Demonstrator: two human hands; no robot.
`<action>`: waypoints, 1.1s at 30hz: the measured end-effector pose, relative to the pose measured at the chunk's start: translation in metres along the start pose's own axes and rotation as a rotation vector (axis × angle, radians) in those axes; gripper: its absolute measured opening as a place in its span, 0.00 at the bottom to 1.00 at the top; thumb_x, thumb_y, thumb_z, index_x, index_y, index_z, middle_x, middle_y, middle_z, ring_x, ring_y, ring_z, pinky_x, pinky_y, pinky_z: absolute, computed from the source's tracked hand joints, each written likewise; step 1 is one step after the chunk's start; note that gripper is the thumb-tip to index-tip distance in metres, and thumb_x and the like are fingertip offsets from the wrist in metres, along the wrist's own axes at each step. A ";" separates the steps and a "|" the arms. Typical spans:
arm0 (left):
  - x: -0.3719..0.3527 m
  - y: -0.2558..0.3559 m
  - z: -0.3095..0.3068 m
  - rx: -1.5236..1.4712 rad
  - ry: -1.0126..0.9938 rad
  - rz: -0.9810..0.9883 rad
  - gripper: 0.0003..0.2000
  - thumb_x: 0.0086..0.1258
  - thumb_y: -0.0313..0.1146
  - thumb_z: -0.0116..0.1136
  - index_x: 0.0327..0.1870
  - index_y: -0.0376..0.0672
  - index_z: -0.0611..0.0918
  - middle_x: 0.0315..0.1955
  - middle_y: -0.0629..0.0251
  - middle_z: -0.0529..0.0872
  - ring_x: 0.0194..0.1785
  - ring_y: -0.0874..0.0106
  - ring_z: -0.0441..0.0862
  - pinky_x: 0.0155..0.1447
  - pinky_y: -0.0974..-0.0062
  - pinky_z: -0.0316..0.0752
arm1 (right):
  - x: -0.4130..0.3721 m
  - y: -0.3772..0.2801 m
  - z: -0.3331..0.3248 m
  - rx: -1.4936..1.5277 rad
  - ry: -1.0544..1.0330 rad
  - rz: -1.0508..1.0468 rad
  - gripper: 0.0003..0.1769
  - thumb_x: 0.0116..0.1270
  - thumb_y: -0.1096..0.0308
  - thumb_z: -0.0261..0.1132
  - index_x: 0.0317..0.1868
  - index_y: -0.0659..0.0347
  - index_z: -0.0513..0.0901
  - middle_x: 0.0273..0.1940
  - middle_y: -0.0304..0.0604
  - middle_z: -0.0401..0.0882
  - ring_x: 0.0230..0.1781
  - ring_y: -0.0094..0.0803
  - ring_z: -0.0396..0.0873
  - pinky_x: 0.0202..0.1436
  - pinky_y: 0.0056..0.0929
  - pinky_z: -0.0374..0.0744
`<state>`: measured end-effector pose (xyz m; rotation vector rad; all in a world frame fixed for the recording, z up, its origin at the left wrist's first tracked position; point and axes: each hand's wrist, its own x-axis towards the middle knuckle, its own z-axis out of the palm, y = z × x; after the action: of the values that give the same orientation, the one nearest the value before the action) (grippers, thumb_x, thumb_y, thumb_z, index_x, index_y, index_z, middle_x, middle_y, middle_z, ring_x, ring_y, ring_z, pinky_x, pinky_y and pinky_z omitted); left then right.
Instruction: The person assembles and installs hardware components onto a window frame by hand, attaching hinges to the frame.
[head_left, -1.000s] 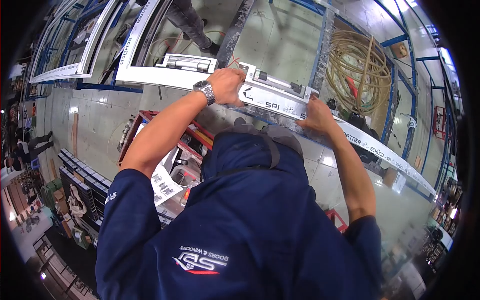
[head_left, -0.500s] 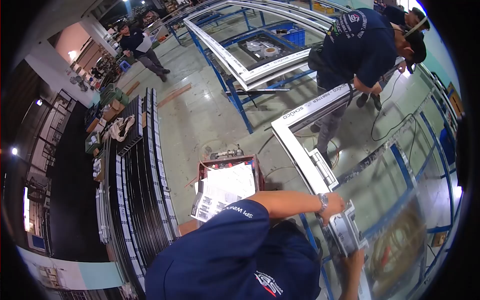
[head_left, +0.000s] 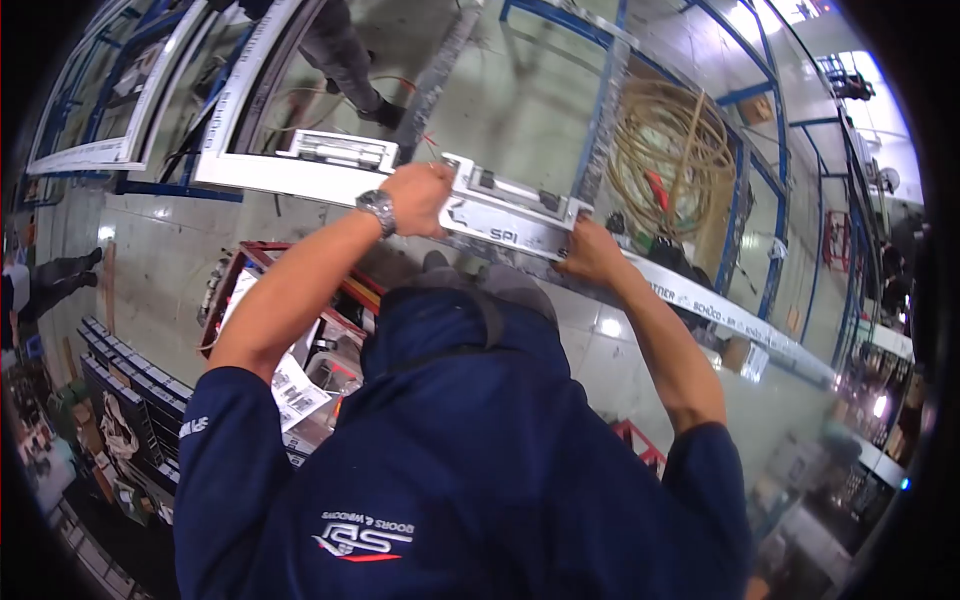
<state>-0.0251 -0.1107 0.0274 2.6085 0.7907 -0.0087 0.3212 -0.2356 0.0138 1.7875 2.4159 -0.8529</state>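
Observation:
A long white window or door frame (head_left: 285, 178) lies across the blue stand in front of me. On it sits a silver metal jig (head_left: 500, 215) marked SPI, with raised ends. My left hand (head_left: 418, 200), a watch at its wrist, grips the jig's left end with fingers closed. My right hand (head_left: 592, 250) is closed around the right end, where its fingertips are partly hidden. Left of my left hand, a hinge-like metal fitting (head_left: 345, 150) lies along the same frame side.
Below the frame stands a red crate (head_left: 240, 262) with papers (head_left: 297, 395) and tools. A coiled hose (head_left: 668, 150) lies beyond the stand's blue bars (head_left: 600, 120). A co-worker's legs (head_left: 345, 55) are at the upper left. Stacked dark profiles (head_left: 130, 375) lie at the lower left.
My view has turned right and down, so the frame now runs across in front of me. Both hands remain at the jig's ends.

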 end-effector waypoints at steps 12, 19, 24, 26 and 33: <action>-0.001 -0.001 -0.002 -0.027 0.013 -0.021 0.34 0.48 0.46 0.81 0.58 0.40 0.87 0.53 0.49 0.87 0.57 0.50 0.84 0.65 0.56 0.79 | -0.019 -0.010 -0.006 0.028 0.143 -0.021 0.42 0.58 0.46 0.81 0.60 0.74 0.82 0.64 0.67 0.79 0.68 0.62 0.75 0.78 0.50 0.70; 0.002 0.003 -0.012 -0.042 -0.115 -0.066 0.33 0.51 0.50 0.79 0.50 0.30 0.85 0.58 0.50 0.85 0.64 0.55 0.82 0.70 0.59 0.76 | -0.006 0.000 -0.063 0.712 0.164 0.382 0.26 0.77 0.54 0.68 0.59 0.71 0.85 0.43 0.43 0.88 0.39 0.28 0.83 0.45 0.27 0.80; -0.001 0.008 -0.017 -0.018 -0.096 -0.067 0.33 0.51 0.51 0.79 0.50 0.32 0.85 0.57 0.54 0.86 0.66 0.58 0.80 0.73 0.59 0.73 | 0.022 0.011 -0.067 0.907 -0.212 0.384 0.26 0.79 0.49 0.67 0.56 0.67 0.88 0.34 0.32 0.81 0.33 0.21 0.74 0.37 0.23 0.72; 0.001 0.009 -0.022 -0.012 -0.146 -0.099 0.33 0.51 0.51 0.79 0.50 0.34 0.85 0.55 0.56 0.86 0.65 0.58 0.81 0.71 0.59 0.74 | 0.017 -0.008 -0.077 0.832 -0.168 0.349 0.27 0.79 0.48 0.67 0.56 0.67 0.88 0.32 0.31 0.78 0.33 0.19 0.72 0.38 0.22 0.71; 0.000 0.004 -0.016 -0.007 -0.115 -0.062 0.33 0.51 0.53 0.79 0.50 0.35 0.85 0.51 0.57 0.87 0.61 0.57 0.83 0.67 0.58 0.75 | 0.013 0.002 -0.056 0.852 -0.062 0.248 0.26 0.82 0.49 0.64 0.57 0.68 0.87 0.32 0.28 0.72 0.33 0.18 0.67 0.36 0.24 0.67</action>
<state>-0.0249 -0.1074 0.0432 2.5502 0.8289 -0.1725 0.3351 -0.1997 0.0562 2.1408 1.8281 -2.0576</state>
